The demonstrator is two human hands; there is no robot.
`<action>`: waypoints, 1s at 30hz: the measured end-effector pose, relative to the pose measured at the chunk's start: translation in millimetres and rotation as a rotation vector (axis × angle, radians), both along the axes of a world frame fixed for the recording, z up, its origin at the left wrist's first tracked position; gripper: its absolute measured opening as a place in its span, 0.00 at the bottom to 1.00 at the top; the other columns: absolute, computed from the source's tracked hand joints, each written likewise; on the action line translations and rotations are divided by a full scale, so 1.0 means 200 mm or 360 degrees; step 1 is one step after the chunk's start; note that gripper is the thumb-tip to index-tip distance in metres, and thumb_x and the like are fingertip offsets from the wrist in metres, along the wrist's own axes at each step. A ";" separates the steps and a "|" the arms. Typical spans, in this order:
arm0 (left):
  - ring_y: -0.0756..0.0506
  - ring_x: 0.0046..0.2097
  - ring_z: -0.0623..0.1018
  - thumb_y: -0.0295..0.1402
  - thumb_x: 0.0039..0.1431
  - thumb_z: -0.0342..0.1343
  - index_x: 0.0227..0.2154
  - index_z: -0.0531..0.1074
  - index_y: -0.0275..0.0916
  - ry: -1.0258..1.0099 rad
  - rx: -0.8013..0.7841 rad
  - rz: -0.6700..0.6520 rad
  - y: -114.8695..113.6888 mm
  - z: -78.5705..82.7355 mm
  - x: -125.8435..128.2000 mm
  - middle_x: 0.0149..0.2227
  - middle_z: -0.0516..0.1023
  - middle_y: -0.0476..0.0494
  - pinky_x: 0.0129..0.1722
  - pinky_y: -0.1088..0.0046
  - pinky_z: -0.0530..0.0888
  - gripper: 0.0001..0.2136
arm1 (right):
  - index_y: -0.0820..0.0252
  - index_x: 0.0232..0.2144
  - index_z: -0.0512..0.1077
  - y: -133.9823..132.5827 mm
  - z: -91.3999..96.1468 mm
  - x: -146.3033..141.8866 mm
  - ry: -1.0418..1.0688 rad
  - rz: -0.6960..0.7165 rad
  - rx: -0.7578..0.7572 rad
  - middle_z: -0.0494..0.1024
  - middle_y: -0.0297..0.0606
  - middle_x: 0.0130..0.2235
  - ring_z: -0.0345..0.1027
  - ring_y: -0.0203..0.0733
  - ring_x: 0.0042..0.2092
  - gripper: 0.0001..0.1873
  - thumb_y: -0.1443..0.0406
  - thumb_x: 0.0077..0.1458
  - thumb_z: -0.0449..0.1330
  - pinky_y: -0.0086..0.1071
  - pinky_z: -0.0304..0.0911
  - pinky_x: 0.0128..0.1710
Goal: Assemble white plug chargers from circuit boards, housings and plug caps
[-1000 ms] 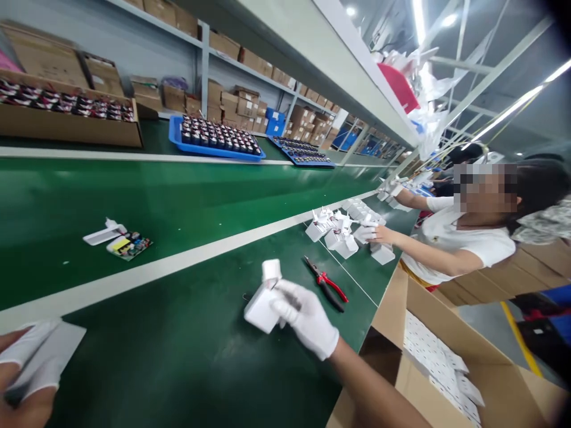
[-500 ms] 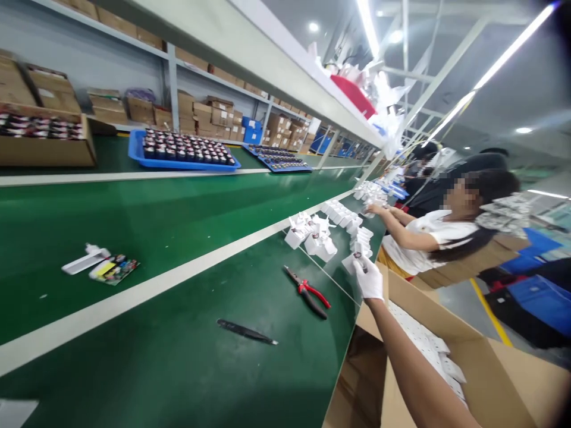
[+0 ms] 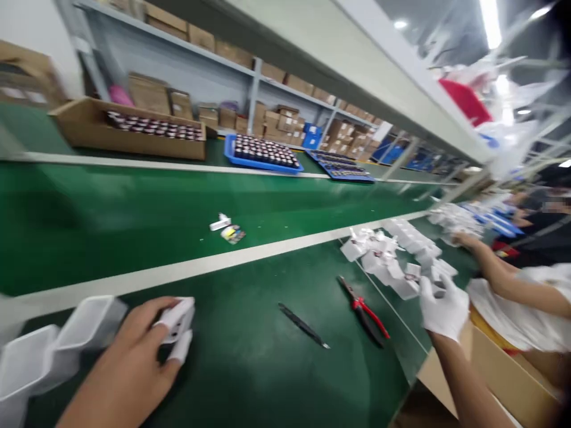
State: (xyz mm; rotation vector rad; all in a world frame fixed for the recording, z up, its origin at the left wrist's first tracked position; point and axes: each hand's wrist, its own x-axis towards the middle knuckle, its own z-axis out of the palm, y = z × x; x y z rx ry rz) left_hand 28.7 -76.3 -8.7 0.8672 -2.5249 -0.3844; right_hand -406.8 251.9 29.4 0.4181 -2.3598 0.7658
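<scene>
My left hand, with white covers on its fingertips, grips a small white plastic housing with dark holes. Open white containers stand beside it at the left edge, blurred. On the right, my white-gloved right hand has thumb and fingers apart, next to a cluster of white housings with small parts in them. Nothing shows clearly between its fingers. Red-and-black pliers and black tweezers lie on the green bench between my hands.
A small circuit board and a white piece lie beyond the pale strip. Along the back stand a cardboard box and blue trays of parts. At right are a co-worker's arm and an open carton.
The view has swung left. My left hand has come into view with a white housing. My right hand's fingers have spread beside the cluster, where they earlier held a small white piece.
</scene>
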 end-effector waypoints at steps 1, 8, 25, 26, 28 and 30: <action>0.35 0.55 0.73 0.29 0.53 0.50 0.33 0.73 0.40 -0.0034 0.0012 -0.0030 0.02 -0.01 0.02 0.54 0.70 0.39 0.54 0.57 0.74 0.08 | 0.76 0.45 0.74 -0.08 0.03 0.04 0.0026 0.0084 -0.0001 0.73 0.53 0.30 0.66 0.57 0.33 0.32 0.51 0.54 0.52 0.54 0.62 0.39; 0.40 0.50 0.77 0.27 0.53 0.46 0.31 0.68 0.37 -0.0034 0.0243 -0.0102 0.18 0.02 -0.06 0.61 0.56 0.33 0.41 0.67 0.80 0.07 | 0.62 0.60 0.67 -1.06 -0.04 0.48 -0.0271 0.1397 0.0434 0.77 0.44 0.51 0.71 0.46 0.52 0.28 0.56 0.61 0.53 0.37 0.63 0.57; 0.32 0.63 0.64 0.24 0.55 0.55 0.59 0.60 0.27 0.0135 0.0784 -0.0284 0.21 0.03 -0.11 0.62 0.62 0.27 0.63 0.50 0.65 0.27 | 0.64 0.51 0.68 -1.61 -0.08 0.60 -0.1340 0.1494 0.0266 0.77 0.43 0.42 0.73 0.45 0.42 0.24 0.52 0.60 0.60 0.47 0.70 0.47; 0.33 0.62 0.65 0.25 0.55 0.56 0.59 0.61 0.28 0.0148 0.0821 -0.0289 0.21 0.03 -0.11 0.61 0.63 0.28 0.63 0.52 0.65 0.27 | 0.63 0.51 0.67 -1.54 -0.05 0.63 -0.1438 0.1579 0.0164 0.77 0.43 0.42 0.74 0.45 0.42 0.27 0.50 0.59 0.58 0.46 0.71 0.46; 0.35 0.59 0.69 0.25 0.55 0.57 0.58 0.61 0.31 0.0180 0.0910 -0.0278 0.21 0.02 -0.11 0.57 0.67 0.31 0.60 0.54 0.69 0.27 | 0.59 0.53 0.66 -1.36 0.00 0.72 -0.1604 0.1763 -0.0053 0.76 0.43 0.45 0.73 0.46 0.45 0.30 0.45 0.57 0.54 0.46 0.72 0.47; 0.36 0.54 0.73 0.27 0.54 0.59 0.57 0.61 0.33 0.0208 0.1005 -0.0252 0.22 0.01 -0.13 0.53 0.70 0.33 0.55 0.56 0.72 0.27 | 0.54 0.53 0.65 -1.17 0.04 0.85 -0.1743 0.1939 -0.0347 0.74 0.41 0.48 0.72 0.47 0.49 0.30 0.44 0.54 0.56 0.47 0.72 0.49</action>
